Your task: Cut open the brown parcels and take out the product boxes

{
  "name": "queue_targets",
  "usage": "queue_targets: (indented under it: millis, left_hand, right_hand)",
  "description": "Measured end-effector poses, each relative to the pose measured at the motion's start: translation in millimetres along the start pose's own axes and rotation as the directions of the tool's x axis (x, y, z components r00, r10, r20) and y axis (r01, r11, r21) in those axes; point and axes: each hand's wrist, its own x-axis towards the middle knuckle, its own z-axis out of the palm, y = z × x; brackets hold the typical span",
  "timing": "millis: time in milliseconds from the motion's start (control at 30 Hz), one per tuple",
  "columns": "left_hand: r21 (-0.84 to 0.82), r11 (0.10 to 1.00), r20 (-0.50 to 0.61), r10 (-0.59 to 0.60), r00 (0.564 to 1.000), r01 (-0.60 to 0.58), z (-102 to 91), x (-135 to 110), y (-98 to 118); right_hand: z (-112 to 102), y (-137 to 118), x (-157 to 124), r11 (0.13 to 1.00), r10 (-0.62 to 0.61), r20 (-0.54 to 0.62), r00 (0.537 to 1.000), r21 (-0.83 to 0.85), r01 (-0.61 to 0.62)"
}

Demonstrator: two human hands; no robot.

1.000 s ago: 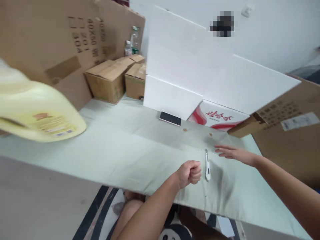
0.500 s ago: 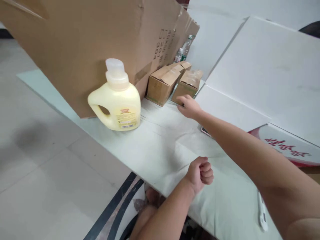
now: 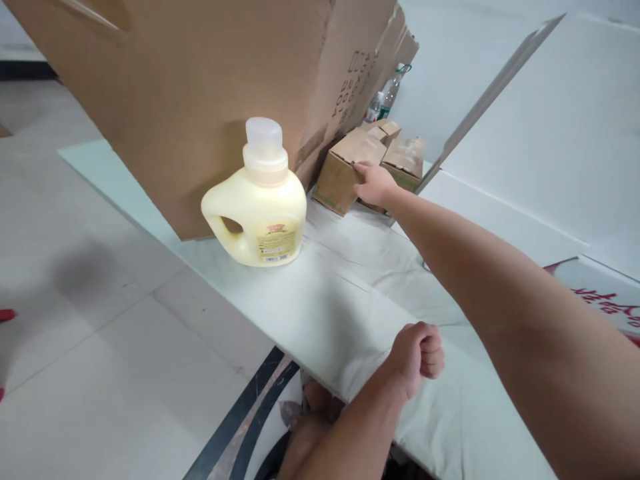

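Note:
My right hand (image 3: 376, 185) reaches out over the table to a small cardboard box (image 3: 338, 183), its index fingertip at the box's front top edge. Thumb and index finger are apart, and nothing shows between them; whether the fingertip presses on the box I cannot tell. A second small cardboard box (image 3: 406, 157) stands just behind this hand, partly covered by it. Nearer to me, my left hand (image 3: 419, 355) is curled into a fist above the table's front edge, with nothing visible in it. A pale yellow detergent jug (image 3: 265, 207) with a whitish cap stands upright to the left.
A large cardboard box (image 3: 200, 100) rises behind the jug. Plastic bottles (image 3: 389, 97) stand beyond the small boxes. On the right are a white upright panel (image 3: 560, 133) and a printed carton (image 3: 600, 293). The pale green tabletop (image 3: 280, 300) ends above a tiled floor.
My right hand has moved from the right-hand small box to the left-hand one. The view has shifted, so the jug sits farther right. My left hand stays in a fist.

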Motion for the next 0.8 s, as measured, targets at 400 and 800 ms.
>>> queue_targets:
  millis: [400, 800]
  left_hand:
    - [0.276, 0.928, -0.43, 0.351, 0.832, -0.249, -4.0, 3, 1]
    - [0.557, 0.664, -0.571, 0.742, 0.351, -0.498, -21.6, -7, 29]
  right_hand:
    - [-67, 3, -181, 0.997, 0.046, 0.028, 0.999, -0.065, -0.044]
    - [-64, 49, -493, 0.737, 0.674, -0.355, 0.648, 0.269, -0.62]
